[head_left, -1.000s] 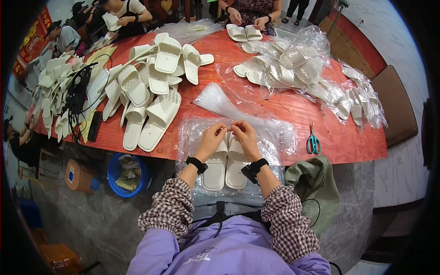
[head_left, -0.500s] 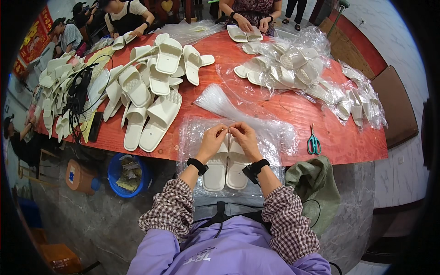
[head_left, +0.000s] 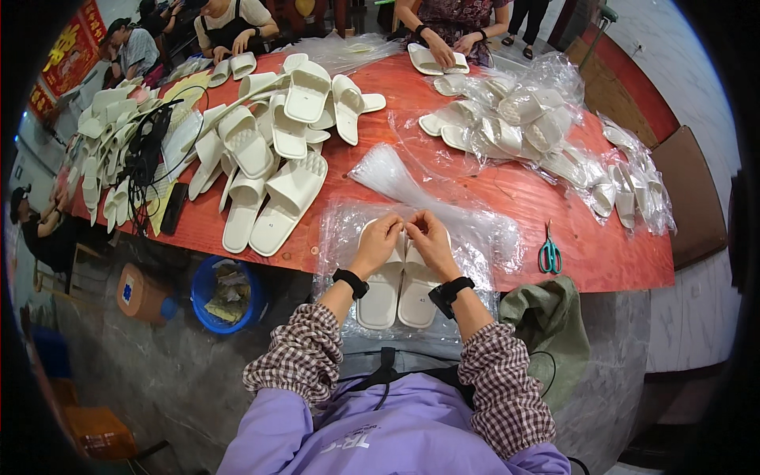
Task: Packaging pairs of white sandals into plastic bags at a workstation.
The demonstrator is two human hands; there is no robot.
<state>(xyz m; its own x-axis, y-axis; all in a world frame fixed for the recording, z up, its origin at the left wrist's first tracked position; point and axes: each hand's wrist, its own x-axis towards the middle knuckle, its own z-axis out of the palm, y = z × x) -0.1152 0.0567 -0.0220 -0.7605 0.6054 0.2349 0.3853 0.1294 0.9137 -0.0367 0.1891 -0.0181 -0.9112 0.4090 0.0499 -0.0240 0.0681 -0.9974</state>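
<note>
From up here I'd worry most about the thin clear plastic bag (head_left: 348, 237): it overhangs the near edge of the red table (head_left: 514, 198) toward my lap, so a careless tug at the top could drag it and the pair of white slippers (head_left: 400, 285) off the edge, or stretch and tear the film. The slippers lie side by side, soles down, directly under my wrists and running back toward my body, with their far ends just beneath my fingertips. My left hand (head_left: 378, 241) and right hand (head_left: 427, 237) are close together, nearly touching, fingers curled in a narrow pinch over the far end of the pair; they seem to nip the bag's film or something small there, but I cannot tell exactly what is between them. A bundle of clear bags (head_left: 388, 170) lies just beyond my hands, green-handled scissors (head_left: 549, 255) sit well off to my right, and loose white slippers (head_left: 277, 186) are piled beyond my left.
</note>
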